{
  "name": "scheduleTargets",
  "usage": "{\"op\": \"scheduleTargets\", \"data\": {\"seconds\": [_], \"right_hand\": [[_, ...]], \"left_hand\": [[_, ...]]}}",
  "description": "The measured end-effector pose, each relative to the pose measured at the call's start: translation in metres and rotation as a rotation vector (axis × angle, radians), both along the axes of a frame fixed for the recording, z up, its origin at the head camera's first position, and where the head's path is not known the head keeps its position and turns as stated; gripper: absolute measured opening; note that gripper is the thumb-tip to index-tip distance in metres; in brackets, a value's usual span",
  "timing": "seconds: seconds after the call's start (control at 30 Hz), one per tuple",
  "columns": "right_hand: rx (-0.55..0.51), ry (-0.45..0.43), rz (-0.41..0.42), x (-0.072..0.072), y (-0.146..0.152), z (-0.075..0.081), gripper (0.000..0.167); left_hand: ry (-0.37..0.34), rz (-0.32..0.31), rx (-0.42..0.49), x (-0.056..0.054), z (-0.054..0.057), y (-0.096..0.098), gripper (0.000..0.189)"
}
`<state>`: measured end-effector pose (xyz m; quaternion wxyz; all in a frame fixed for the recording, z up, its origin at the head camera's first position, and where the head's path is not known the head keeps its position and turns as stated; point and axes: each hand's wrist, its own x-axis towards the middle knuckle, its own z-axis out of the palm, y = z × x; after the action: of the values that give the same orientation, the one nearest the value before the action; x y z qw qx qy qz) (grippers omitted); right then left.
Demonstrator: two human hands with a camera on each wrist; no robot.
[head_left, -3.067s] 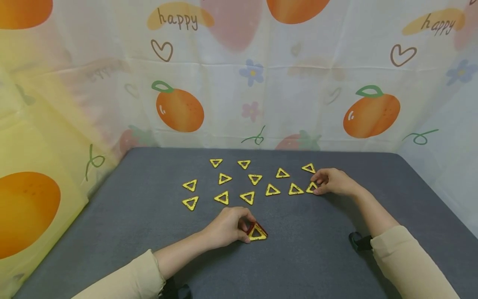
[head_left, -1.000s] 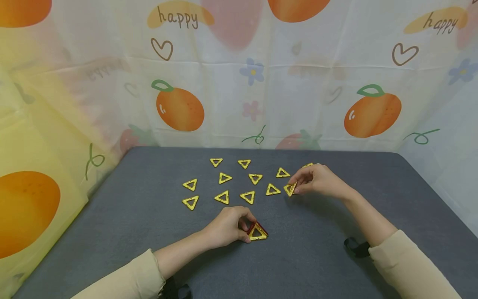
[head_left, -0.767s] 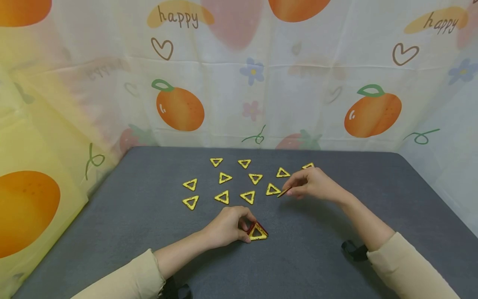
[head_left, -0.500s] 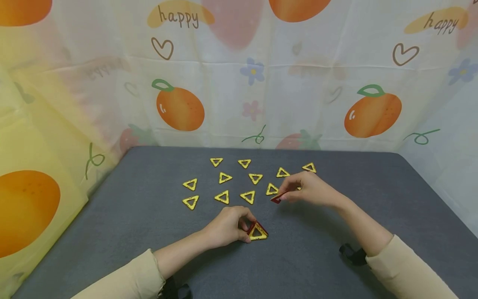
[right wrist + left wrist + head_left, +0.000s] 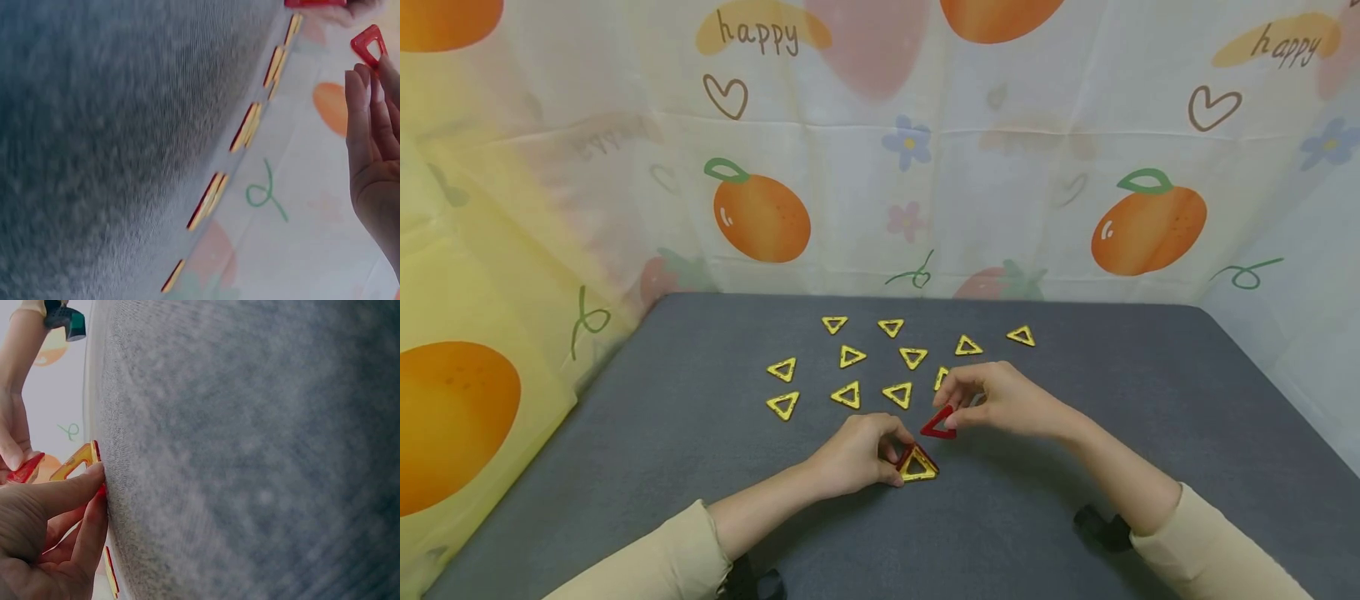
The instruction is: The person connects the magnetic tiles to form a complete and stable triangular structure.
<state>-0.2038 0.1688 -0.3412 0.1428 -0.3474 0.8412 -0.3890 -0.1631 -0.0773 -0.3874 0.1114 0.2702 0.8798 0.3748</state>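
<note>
Since half a second ago, the right hand has come nearer and to the left, bringing a loose triangle that has turned to show its red face; the left hand has held its place. The right grip pinches that triangle, now above the tabletop, just beyond and slightly right of the joined triangles, without touching them. The left grip pinches the left side of this joined group, whose yellow face shows between red sides; its full shape is hidden by the fingers. Eleven scattered triangles lie yellow side up farther off, one partly covered by the right hand.

The step in hand appears to be fitting the loose triangle to the group. To do it well, the left grip should brace lightly so the panels don't fold, while the right lines up a full edge first, then tilts it in gently, fingertips clear of the seam in case the pieces snap together
</note>
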Motion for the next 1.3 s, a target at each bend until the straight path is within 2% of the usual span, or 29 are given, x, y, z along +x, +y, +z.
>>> {"op": "scheduleTargets", "data": {"seconds": [0.2,0.37,0.57,1.03,1.3], "right_hand": [[0.015,0.022,0.022,0.008,-0.010,-0.005,0.015],[0.014,0.055,0.080,0.012,-0.017,-0.010,0.015],[0.022,0.045,0.122,0.016,-0.023,-0.014,0.014],[0.072,0.098,0.109,0.017,-0.031,-0.020,0.015],[0.093,0.094,0.095,0.019,-0.035,-0.022,0.020]], "left_hand": [[0.005,-0.001,0.008,0.001,-0.001,0.000,0.038],[0.019,-0.004,0.001,0.001,-0.001,0.001,0.039],[0.038,-0.009,-0.001,0.000,-0.002,0.000,0.039],[0.050,-0.012,0.010,-0.001,-0.002,0.000,0.038],[0.058,-0.015,0.020,-0.001,-0.003,-0.001,0.038]]}}
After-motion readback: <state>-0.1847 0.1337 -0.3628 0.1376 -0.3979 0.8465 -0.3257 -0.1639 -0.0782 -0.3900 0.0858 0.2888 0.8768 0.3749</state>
